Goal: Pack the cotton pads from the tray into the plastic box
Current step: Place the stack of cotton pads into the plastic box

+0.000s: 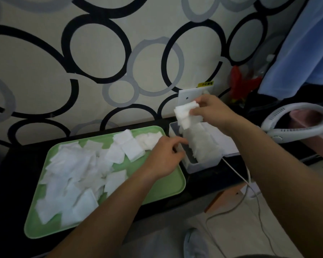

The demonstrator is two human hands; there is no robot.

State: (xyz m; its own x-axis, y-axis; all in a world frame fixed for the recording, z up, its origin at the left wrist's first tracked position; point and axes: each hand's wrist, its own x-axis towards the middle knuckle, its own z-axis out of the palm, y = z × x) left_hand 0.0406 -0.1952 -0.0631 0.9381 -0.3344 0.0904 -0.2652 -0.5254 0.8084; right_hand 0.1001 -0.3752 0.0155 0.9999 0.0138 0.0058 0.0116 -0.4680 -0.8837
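Observation:
A green tray (162, 189) lies on the dark table, covered with several loose white square cotton pads (76, 170). To its right stands the white plastic box (203, 164), its lid up against the wall and a row of pads packed inside. My right hand (211, 110) pinches a small stack of pads (186, 114) just above the box's far end. My left hand (166, 155) rests with curled fingers at the box's left wall, over the tray's right edge; whether it holds anything is hidden.
A white neck fan (296, 121) lies to the right of the box. A white cable (239, 175) runs from the table down to the floor. Behind the box there is a red object (242, 82), with blue cloth (306, 43) hanging at the upper right.

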